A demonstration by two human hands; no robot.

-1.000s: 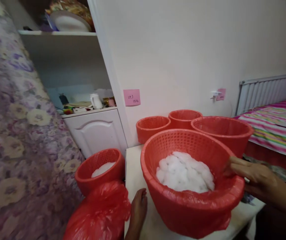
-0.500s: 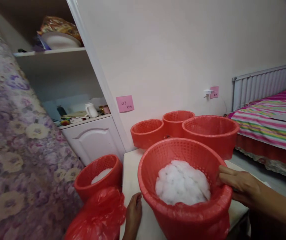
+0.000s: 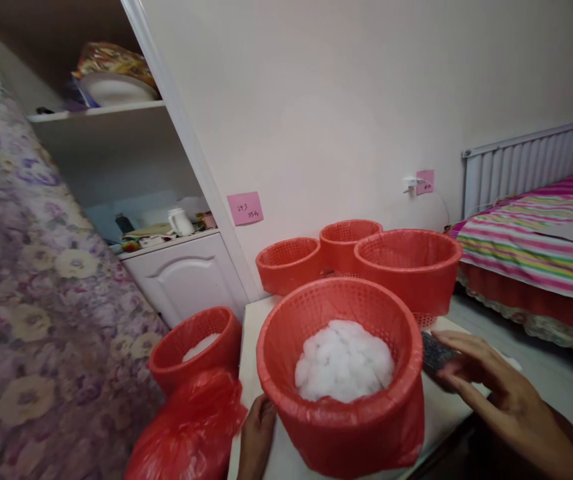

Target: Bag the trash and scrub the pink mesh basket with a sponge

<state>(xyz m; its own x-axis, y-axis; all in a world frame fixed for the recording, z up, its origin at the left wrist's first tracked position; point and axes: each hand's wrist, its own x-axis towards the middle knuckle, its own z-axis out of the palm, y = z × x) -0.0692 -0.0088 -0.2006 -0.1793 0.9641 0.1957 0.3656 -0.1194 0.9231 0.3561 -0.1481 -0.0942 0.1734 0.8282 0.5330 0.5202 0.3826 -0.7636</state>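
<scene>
A red mesh basket lined with red plastic stands on a white tabletop in front of me, holding a heap of white fluffy material. My right hand hovers just right of the basket with fingers spread, over a small dark object on the table, holding nothing. My left hand rests on the tabletop at the basket's lower left, fingers curled; it holds nothing that I can see.
Three more red baskets stand behind on the table. A red basket with white material sits lower left above a red plastic bag. A floral mattress leans at left, a white cabinet behind, a striped bed at right.
My right hand has let go of the front basket's rim and moved right, fingers spread. The basket now stands on the table, lower and further left in view.
</scene>
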